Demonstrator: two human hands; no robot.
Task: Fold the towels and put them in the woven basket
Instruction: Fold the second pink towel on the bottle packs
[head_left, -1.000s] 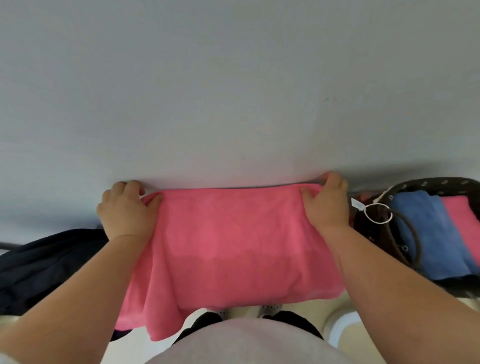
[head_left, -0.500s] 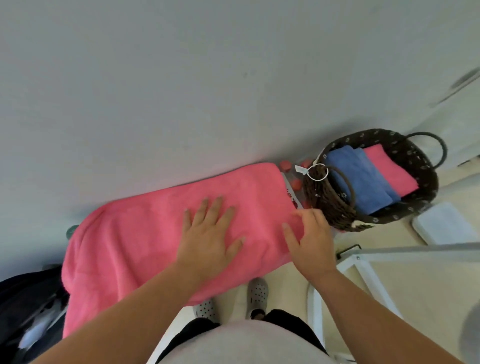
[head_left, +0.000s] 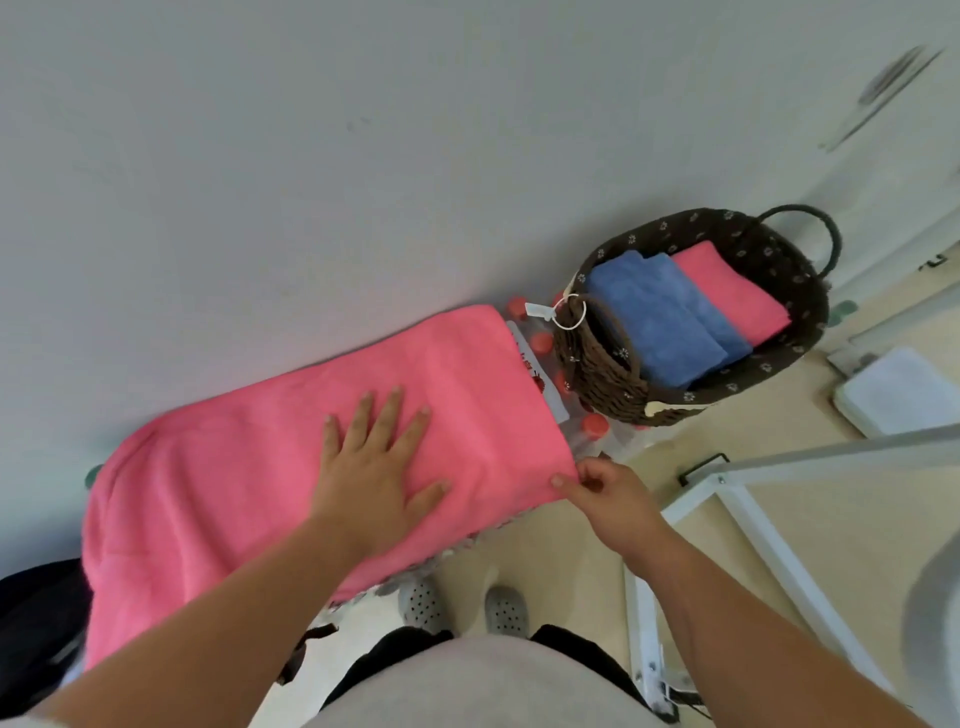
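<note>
A pink towel (head_left: 260, 467) lies folded in a long strip on the white table (head_left: 363, 182), its left end hanging over the edge. My left hand (head_left: 379, 467) presses flat on its middle with fingers spread. My right hand (head_left: 602, 488) pinches the towel's near right corner. To the right stands the dark woven basket (head_left: 597, 358), holding a folded blue towel (head_left: 660, 322) and a folded pink towel (head_left: 732, 296).
A pack of red-capped bottles (head_left: 540, 345) sits between the towel and the basket. A dark garment (head_left: 36, 623) lies at the lower left. A white metal frame (head_left: 779, 540) stands on the floor at right, beside a white pad (head_left: 898, 389).
Both hands let go of the towel's far corners. The left hand then laid flat on the middle, and the right hand slid to the near right corner and pinched it. The view swung right.
</note>
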